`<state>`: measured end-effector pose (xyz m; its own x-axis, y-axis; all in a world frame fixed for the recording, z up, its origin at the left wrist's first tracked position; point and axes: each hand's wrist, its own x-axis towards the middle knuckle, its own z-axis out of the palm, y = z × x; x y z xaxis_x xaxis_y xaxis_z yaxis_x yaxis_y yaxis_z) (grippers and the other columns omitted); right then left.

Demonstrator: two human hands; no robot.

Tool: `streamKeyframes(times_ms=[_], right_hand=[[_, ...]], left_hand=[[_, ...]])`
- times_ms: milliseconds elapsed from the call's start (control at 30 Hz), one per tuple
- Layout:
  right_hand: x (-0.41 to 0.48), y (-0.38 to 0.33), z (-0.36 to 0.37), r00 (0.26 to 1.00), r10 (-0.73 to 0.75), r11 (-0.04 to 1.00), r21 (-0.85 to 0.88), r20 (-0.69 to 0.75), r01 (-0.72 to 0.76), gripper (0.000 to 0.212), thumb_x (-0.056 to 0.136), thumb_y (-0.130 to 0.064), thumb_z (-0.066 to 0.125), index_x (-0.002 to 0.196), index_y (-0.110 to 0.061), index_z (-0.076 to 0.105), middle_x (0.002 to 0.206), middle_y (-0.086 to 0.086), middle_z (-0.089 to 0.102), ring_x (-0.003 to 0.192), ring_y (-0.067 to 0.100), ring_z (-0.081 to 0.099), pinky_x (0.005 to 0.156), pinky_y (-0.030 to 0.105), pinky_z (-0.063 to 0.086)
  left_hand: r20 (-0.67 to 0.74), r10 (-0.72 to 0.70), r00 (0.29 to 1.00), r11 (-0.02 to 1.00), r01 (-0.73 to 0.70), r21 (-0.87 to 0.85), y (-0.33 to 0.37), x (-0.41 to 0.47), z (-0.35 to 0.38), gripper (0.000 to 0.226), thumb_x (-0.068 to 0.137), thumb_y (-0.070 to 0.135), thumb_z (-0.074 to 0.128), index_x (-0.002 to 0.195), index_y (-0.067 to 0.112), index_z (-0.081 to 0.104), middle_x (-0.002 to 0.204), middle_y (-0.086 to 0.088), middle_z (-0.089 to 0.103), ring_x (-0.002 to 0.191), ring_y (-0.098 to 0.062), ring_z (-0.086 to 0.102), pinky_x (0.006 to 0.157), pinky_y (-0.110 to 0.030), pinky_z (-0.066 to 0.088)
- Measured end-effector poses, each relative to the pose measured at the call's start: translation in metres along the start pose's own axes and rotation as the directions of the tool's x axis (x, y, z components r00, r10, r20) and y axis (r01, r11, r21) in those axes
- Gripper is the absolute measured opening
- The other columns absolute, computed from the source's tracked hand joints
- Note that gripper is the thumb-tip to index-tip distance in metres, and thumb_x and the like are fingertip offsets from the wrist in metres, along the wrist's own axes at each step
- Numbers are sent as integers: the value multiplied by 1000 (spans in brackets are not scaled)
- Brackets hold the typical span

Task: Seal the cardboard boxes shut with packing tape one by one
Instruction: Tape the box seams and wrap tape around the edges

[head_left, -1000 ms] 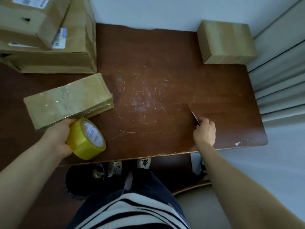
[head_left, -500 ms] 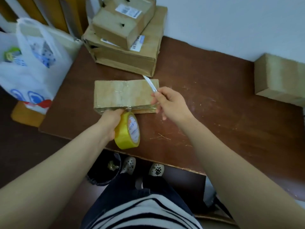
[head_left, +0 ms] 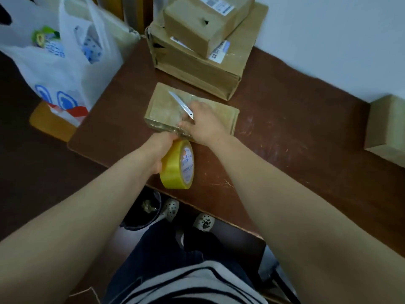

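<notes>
Brown wood, scratched and dark, forms the table that fills the middle of the view, its near edge running from left down to the right. Off its left end stands a white plastic carrier bag printed with blue and red shapes. At the far side of the table, against the pale wall, lies a wide flat cardboard box, with a smaller brown cardboard box bearing white labels stacked askew on top of it. Another plain cardboard box sits well apart at the right edge of the picture. Just near of the stack lies the low oblong cardboard box wrapped in glossy clear tape, flat on the table toward its left end. The right hand rests over this box's near edge with its fingers curled round a slim utility knife with a silver blade, whose tip points to the far left above the box top. The left hand is just near of the box, touching its near face, and grips a yellow roll of packing tape with a white printed core. The roll stands on edge, just beside the box and close to the table's near edge.
</notes>
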<state>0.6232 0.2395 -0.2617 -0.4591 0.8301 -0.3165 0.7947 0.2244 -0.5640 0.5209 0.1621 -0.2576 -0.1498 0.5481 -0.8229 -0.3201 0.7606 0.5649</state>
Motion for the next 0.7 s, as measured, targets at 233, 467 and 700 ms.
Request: streamKeyframes(times_ms=[233, 467, 700], right_hand=[[1, 0, 5, 1000, 4, 999, -38, -2, -4, 29, 91, -31, 62, 109, -10, 53, 116, 10, 50, 105, 25, 51, 90, 37, 43], [-15, -4, -22, 999, 24, 976, 218, -43, -14, 27, 101, -34, 39, 105, -17, 60, 74, -8, 54, 77, 15, 54, 78, 36, 45], [-55, -5, -31, 998, -36, 984, -170, 58, 45, 30, 98, -27, 37, 118, -22, 59, 104, 0, 68, 101, 23, 59, 82, 37, 49]], left_hand=[[-56, 76, 996, 996, -73, 48, -17, -12, -6, 16, 91, 8, 57, 76, 8, 63, 61, -6, 62, 41, -11, 59, 41, -19, 48], [-78, 106, 991, 991, -98, 92, -14, -11, -4, 16, 96, 20, 55, 81, 15, 57, 72, -6, 64, 52, -15, 62, 44, -23, 52], [-74, 121, 990, 989, -114, 89, -12, -13, -5, 17, 95, 17, 56, 79, 13, 56, 66, -5, 61, 38, -9, 58, 37, -19, 47]])
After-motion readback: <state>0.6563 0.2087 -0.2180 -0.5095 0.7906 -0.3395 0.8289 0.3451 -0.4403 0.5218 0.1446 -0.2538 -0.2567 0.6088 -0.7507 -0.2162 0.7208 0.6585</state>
